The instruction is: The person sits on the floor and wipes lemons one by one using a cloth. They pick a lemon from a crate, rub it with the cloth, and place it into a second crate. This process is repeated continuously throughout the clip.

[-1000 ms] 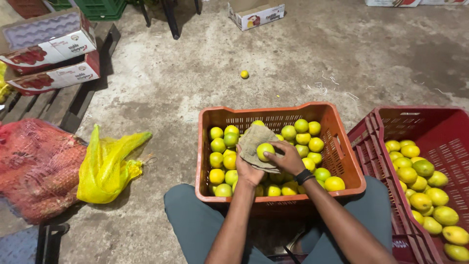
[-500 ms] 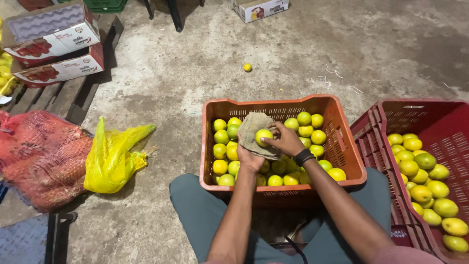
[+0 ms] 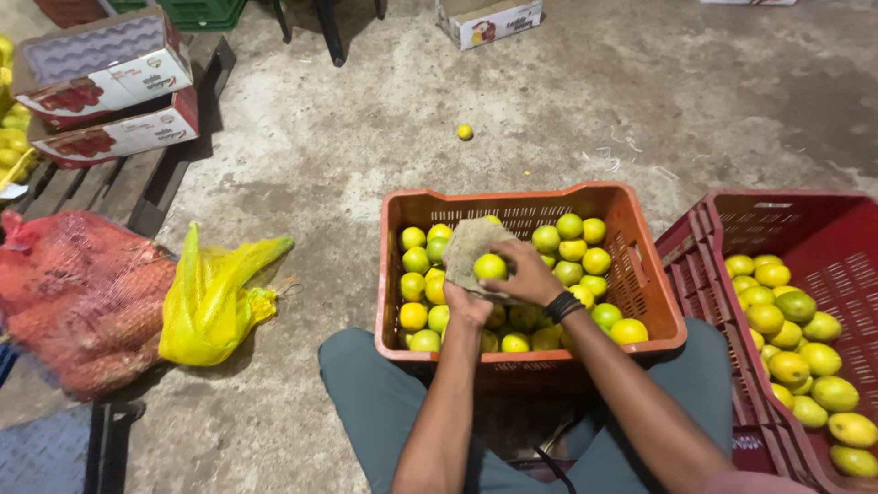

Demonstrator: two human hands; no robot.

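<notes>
Yellow-green, round and smooth: a citrus fruit (image 3: 489, 266) gripped in the right hand (image 3: 529, 275), pressed against a beige cloth (image 3: 468, 252) cupped in the left hand (image 3: 467, 304), just above an orange crate (image 3: 530, 352) of similar fruit. Alongside, a red crate (image 3: 732, 274), also part-filled. Rough grey concrete floor (image 3: 366, 155); one stray fruit (image 3: 465, 132) well apart; yellow bag (image 3: 215, 293), red mesh sack (image 3: 78, 293), cardboard boxes (image 3: 110, 87).

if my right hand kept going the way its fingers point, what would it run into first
Most likely the fruit it is already closing on, held against the cloth in the left hand. The right hand points left across the orange crate; depth is hard to judge.
</notes>
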